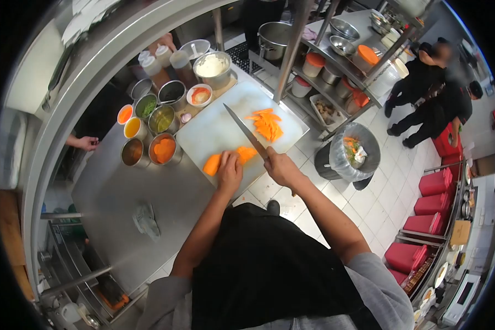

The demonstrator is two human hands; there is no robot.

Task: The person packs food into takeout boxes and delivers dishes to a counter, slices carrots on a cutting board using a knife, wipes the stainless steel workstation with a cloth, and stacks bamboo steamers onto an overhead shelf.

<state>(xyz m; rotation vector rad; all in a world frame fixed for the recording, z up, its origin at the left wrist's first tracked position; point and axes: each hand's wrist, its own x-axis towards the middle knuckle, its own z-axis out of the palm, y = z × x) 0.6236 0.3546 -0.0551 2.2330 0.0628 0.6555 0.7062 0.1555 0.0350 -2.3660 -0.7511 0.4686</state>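
Head view: nearest you, your left hand (230, 168) presses down on the carrot (212, 164) at the near edge of the board (203, 129), its fingers bent over the top. The whole end shows to the left of them, and slices (247, 153) lean together on the right, toward the knife (242, 127). Your right hand (280, 164) is closed round the handle, the blade angled away over the board; whether its edge touches the surface, you cannot tell from here.

To cut well, curl those left fingertips back so the knuckles guide the blade; how far they are tucked does not show. Press lightly, since the slices could slide apart, and draw the knife in even, full strokes for strips of one width. Turn the carrot's flattest side down if it rocks.

Farther up the board, the strips (268, 126) lie in a loose pile beyond the knife; leave a gap so the blade does not scatter them. Past the board, the lined bin (353, 151) stands on the floor, holding scraps.
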